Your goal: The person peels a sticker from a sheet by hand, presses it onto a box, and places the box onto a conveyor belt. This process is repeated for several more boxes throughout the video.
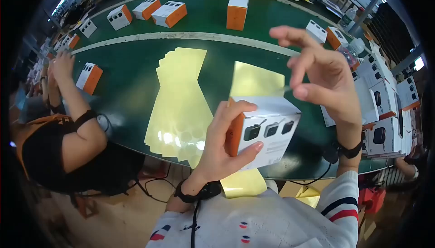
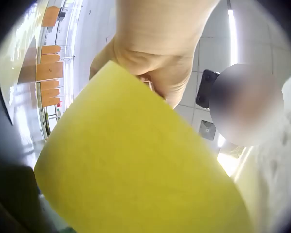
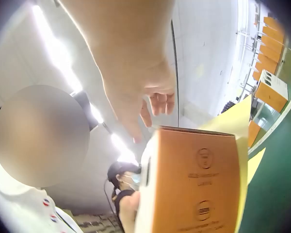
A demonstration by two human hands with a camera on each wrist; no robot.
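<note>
My left hand [image 1: 219, 155] grips a white-and-orange box [image 1: 272, 146], thumb on its printed front and fingers at the top edge. A yellow sheet [image 1: 256, 80] is held behind the box, its lower end [image 1: 244, 184] hanging below; it covers much of the left wrist view. Above the box's right side, my right hand [image 1: 324, 73] has its thumb and a finger close together, with a small, faint clear sticker [image 1: 287, 89] at their tips. In the right wrist view, the box's orange side [image 3: 196, 179] stands below the right hand [image 3: 136, 82].
Fanned yellow sheets [image 1: 179, 107] lie on the green table [image 1: 122, 121] left of the box. More boxes [image 1: 238, 12] stand along the far side, and stacked boxes [image 1: 383, 134] are at the right. A person's arm [image 1: 81, 107] rests at the left.
</note>
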